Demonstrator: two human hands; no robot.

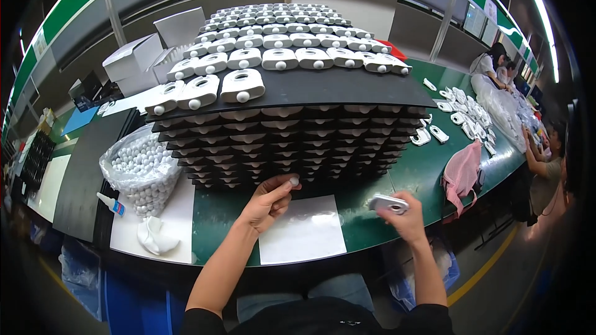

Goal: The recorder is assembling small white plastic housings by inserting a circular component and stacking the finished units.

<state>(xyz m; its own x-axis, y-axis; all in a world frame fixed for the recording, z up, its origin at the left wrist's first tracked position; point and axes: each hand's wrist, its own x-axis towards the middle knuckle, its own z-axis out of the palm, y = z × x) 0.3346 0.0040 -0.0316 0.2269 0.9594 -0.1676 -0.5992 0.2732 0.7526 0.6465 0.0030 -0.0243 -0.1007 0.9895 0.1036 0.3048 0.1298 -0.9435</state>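
Note:
Between the thumb and fingers of my left hand [270, 203] is a small white ball [294, 181], held just in front of the stack of black boards. My right hand [406, 218] grips a flat white plastic part [388, 204] with an oval hole, above the green table. Below and between my hands lies a white sheet [302, 229]. On the top black board [323, 90] stand rows of similar white parts [243, 85], each with a white ball at its near end. More such parts show between the boards beneath.
To the left, a clear bag [146, 170] holds many white balls, beside a small glue bottle [110, 203] and a crumpled white cloth [155, 236]. Loose white parts [462, 111] and a pink bag [462, 174] lie on the right of the green table [366, 226]. Other people sit farther right.

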